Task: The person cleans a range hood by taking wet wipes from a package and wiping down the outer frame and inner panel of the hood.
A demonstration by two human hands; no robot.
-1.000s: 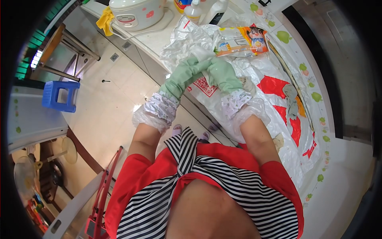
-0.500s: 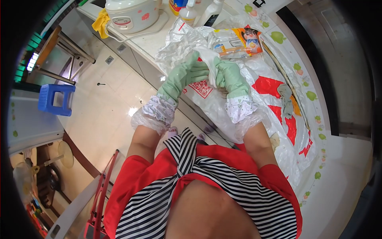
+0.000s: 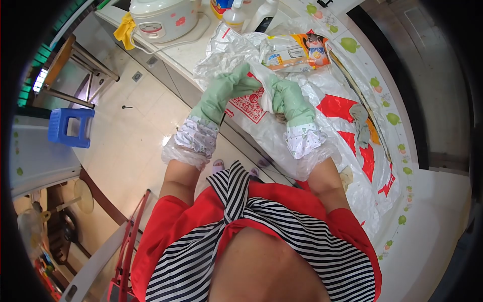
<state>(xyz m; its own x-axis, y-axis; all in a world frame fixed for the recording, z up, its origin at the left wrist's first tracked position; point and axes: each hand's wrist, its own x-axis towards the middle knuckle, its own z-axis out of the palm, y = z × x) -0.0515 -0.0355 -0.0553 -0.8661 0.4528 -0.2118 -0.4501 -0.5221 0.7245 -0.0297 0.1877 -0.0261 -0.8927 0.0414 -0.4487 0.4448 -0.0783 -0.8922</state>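
Both hands wear pale green rubber gloves with white patterned cuffs. My left hand (image 3: 229, 90) is bent at the near edge of the counter, its fingertips against a white plastic bag (image 3: 267, 93) with a red printed code. My right hand (image 3: 292, 100) is closed on a gathered fold of the same bag. Large white plastic sheeting with red patches (image 3: 338, 108) spreads under and beside the hands. An orange and clear printed package (image 3: 297, 54) lies just beyond my right hand.
A rice cooker (image 3: 163, 21), a yellow cloth (image 3: 124, 31), a spray bottle (image 3: 234, 17) and a white bottle (image 3: 263, 16) stand at the counter's far end. A grey cloth (image 3: 360, 126) lies on the sheeting. On the floor are a blue stool (image 3: 71, 111) and a red-framed folding object (image 3: 126, 241).
My left hand has shifted slightly left and its fingers have curled inward. More of the red code on the bag shows. My right hand keeps its hold on the fold.
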